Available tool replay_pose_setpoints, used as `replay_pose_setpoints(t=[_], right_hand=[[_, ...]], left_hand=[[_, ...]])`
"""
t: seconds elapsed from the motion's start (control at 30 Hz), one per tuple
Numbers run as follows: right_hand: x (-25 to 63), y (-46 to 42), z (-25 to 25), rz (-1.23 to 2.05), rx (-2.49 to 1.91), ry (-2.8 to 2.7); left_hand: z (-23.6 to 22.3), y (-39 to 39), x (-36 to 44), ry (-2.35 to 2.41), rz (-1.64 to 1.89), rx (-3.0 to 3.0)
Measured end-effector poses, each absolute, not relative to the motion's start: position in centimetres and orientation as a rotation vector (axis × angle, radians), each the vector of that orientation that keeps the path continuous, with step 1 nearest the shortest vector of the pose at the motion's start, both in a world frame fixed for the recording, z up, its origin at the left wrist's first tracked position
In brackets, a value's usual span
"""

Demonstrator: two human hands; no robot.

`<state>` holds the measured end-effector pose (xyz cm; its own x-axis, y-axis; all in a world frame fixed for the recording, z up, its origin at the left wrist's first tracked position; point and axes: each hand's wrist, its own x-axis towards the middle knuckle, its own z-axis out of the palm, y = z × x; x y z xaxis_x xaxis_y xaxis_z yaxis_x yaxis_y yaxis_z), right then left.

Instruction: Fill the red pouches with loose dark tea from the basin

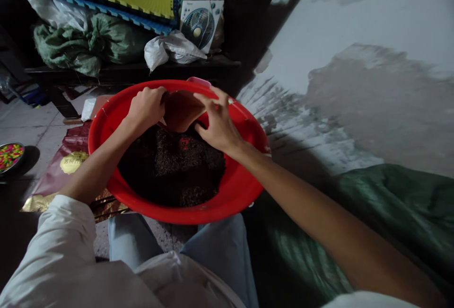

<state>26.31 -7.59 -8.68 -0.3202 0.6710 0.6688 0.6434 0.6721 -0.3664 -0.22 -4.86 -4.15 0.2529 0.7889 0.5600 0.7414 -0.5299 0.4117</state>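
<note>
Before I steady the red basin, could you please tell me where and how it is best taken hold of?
I would set the grip on the near rim of the red basin, coming from the wearer's side and hooking over the lip. That stretch flares outward and lies uncovered, whereas the left forearm and right forearm cross above the basin's sides.

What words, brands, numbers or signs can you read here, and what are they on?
None can be read with certainty.
Gold oval label on the maroon bag: dark characters, upside down and too blurred to read.
White square fan: a small mark at its upper left, too small to read.
Red basin: no lettering that I can make out.
</note>
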Motion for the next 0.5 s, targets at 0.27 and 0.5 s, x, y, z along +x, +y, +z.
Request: replay_pose_setpoints(t=[0.27, 0.5], right_hand=[[27.5, -13.5, -9.5, 0.108, -0.984, -2.914], [25.2, -13.6, -11.4, 0.991, -1.498, -3.114]], left_hand=[[-0.6, -10.0, 2.9, 2.003, 0.464, 2.454], [-1.4, -9.7, 3.2, 1.877, 0.475, 2.547]])
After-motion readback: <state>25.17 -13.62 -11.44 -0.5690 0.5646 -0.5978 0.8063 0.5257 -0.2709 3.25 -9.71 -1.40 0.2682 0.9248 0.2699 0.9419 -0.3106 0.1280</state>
